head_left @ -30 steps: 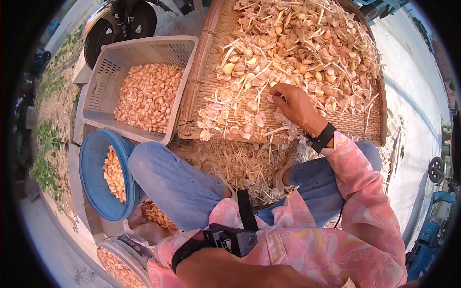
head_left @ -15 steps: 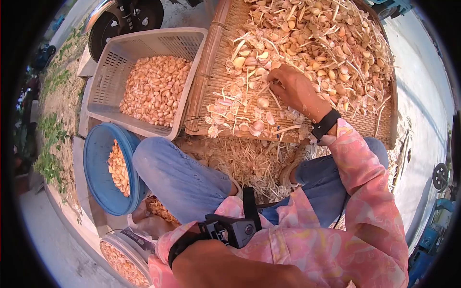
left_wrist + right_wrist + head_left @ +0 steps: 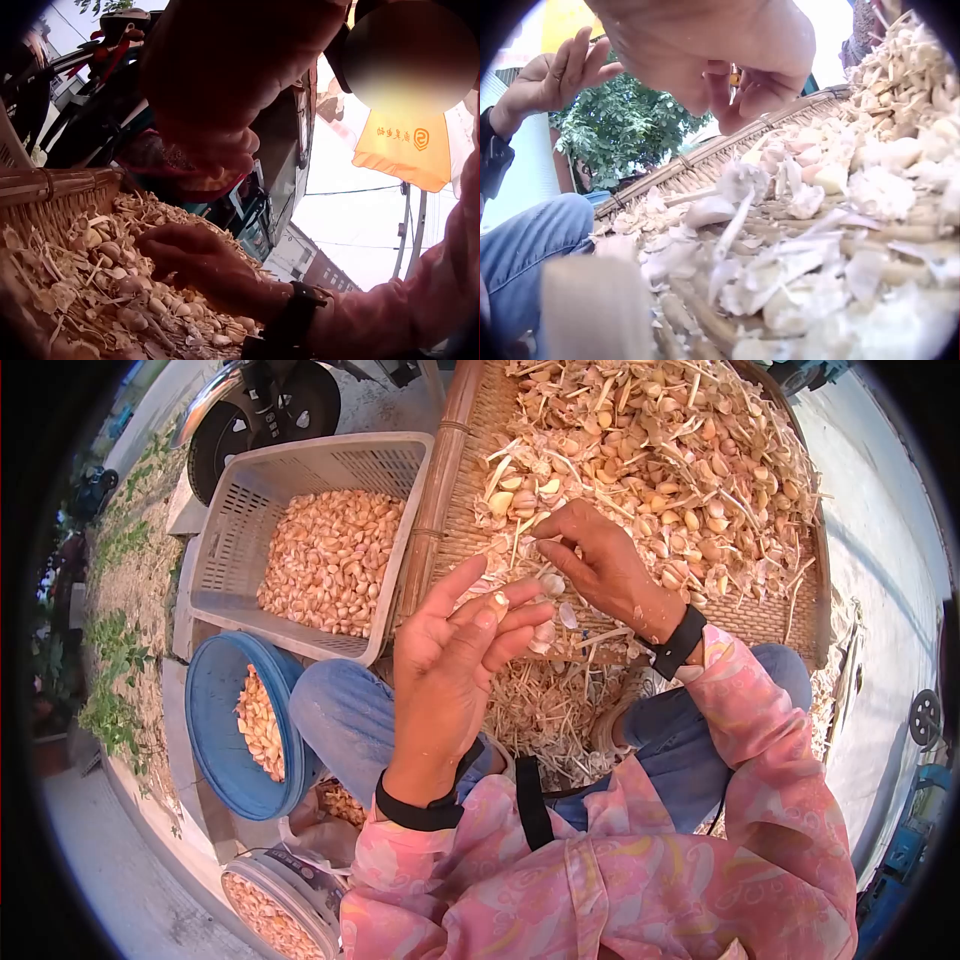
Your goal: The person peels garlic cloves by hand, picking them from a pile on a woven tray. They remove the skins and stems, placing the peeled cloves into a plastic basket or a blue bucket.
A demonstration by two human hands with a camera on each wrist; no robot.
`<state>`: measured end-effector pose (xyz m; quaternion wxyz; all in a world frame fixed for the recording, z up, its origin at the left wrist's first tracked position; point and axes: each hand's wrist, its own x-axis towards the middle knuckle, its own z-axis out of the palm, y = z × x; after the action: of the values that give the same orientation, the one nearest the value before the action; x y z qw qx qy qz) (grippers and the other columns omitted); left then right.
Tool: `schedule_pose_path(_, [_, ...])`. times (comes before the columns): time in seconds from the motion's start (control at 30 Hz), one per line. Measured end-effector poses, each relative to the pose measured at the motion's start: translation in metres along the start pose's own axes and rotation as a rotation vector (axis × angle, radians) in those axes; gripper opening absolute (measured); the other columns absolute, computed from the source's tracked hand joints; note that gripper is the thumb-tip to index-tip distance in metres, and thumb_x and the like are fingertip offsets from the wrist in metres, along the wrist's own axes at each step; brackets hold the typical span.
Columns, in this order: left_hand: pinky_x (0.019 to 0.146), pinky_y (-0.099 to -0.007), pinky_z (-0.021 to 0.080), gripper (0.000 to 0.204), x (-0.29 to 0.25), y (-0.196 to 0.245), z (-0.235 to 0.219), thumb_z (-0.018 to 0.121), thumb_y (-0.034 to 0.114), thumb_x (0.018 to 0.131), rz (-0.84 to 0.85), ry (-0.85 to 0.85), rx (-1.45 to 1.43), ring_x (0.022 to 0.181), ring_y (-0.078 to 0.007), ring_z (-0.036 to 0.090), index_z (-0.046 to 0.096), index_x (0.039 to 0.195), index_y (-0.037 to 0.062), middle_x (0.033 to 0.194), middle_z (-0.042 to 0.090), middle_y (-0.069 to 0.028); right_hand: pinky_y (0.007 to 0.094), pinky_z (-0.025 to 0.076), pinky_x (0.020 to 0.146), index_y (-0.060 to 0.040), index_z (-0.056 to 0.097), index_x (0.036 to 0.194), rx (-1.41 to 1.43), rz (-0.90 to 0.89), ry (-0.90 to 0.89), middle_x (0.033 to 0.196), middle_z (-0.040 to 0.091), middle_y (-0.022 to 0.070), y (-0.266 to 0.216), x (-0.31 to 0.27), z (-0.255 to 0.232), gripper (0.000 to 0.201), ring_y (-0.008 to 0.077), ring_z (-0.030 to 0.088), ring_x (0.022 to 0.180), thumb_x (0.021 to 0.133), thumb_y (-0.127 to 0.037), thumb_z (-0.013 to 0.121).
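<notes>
My left hand [image 3: 445, 650] is raised palm up over my knee, just in front of the woven tray [image 3: 425, 550]. It pinches a small peeled garlic clove [image 3: 500, 600] between thumb and fingers, the other fingers spread. To its right, my right hand [image 3: 615, 570] hovers low over garlic and dry skins at the near side of the heap [image 3: 690, 470], its fingers bent towards the thumb. I cannot tell whether something is between those fingertips. A whole garlic piece [image 3: 552, 584] lies below them. In the right wrist view, loose skins [image 3: 742, 180] lie under the curled fingers.
Left of the tray stands a grey plastic crate [image 3: 215, 600] holding cloves. Nearer are a blue bucket [image 3: 205, 705] with pale cloves and a white bucket [image 3: 320, 920] with more. Dry stalks [image 3: 545, 710] litter the ground between my feet. A wheel [image 3: 290, 420] stands behind the crate.
My left hand has come up from my lap to in front of the tray, now showing a clove. My right hand stays over the garlic, its fingertips shifting slightly left.
</notes>
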<state>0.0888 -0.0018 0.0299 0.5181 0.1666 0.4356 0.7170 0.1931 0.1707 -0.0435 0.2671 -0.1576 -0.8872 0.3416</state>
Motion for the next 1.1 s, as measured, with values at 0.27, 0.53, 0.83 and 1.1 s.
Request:
schedule_pose_path(0.27, [0.079,-0.0240,0.051,0.049,0.002,-0.033,0.005,0.050,0.008,0.089,0.158,0.045,0.327,0.097,-0.0248,0.060,0.027,0.129,-0.0105,0.110,0.055,-0.0220,0.0232,0.041,0.055,-0.0031,0.056,0.087,0.111,-0.309,-0.053,0.075,0.056,0.0025,-0.048,-0.009,-0.015,0.013,0.0112,0.051,0.063,0.081,-0.013,0.062])
schedule_pose_path(0.53, [0.083,-0.0262,0.049,0.041,-0.001,-0.018,-0.005,0.048,0.004,0.088,0.174,0.079,0.352,0.097,-0.0245,0.059,0.036,0.125,-0.0097,0.110,0.055,-0.0218,0.0314,0.046,0.057,-0.0046,0.057,0.087,0.114,0.287,-0.034,0.075,0.057,0.0066,-0.002,-0.017,-0.029,0.011,0.0193,0.058,0.066,0.077,-0.009,0.057])
schedule_pose_path(0.83, [0.082,-0.0327,0.045,0.029,0.048,0.019,-0.098,0.054,0.006,0.080,0.444,0.238,1.361,0.089,-0.0284,0.059,0.057,0.107,-0.0028,0.108,0.057,-0.0204,0.0415,0.045,0.065,-0.0074,0.055,0.099,-0.294,0.151,-0.023,0.091,0.054,0.0146,0.025,-0.019,-0.016,0.021,0.0340,0.057,0.077,0.081,-0.018,0.056])
schedule_pose_path(1.1, [0.067,-0.0311,0.048,0.024,0.096,-0.075,-0.029,0.054,0.009,0.083,0.218,-0.022,1.380,0.077,-0.0207,0.062,0.056,0.104,-0.0028,0.087,0.063,-0.0161,0.0385,0.045,0.061,-0.0022,0.056,0.084,-0.119,0.176,-0.023,0.072,0.057,0.0156,0.050,-0.010,0.014,0.012,0.0313,0.057,0.067,0.078,-0.012,0.057])
